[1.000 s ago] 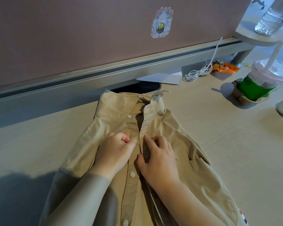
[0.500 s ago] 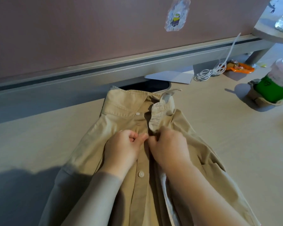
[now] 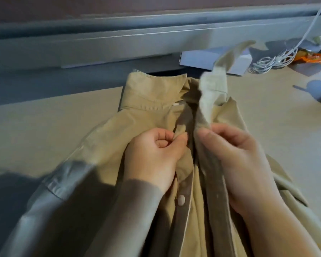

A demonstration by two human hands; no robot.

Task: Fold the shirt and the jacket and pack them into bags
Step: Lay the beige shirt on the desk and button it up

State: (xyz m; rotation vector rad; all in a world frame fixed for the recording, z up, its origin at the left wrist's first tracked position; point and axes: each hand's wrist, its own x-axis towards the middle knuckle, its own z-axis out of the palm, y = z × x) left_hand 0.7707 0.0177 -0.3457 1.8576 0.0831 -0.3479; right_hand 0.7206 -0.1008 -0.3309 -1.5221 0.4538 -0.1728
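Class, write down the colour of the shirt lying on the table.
Tan, a light khaki beige; the shirt shows best in the head view.

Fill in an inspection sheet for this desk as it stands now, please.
Surface: beige desk, with the shirt lying on it.
Job's things: tan shirt, front open at the top, one collar side lifted; jacket and bags nothing seen.
Clutter: orange wrapper; white flat object behind the collar.
Hands: left hand pinches the button edge; right hand pinches the other front edge.
Cables: white cable coiled at far right.
Surroundings: grey rail behind the desk.
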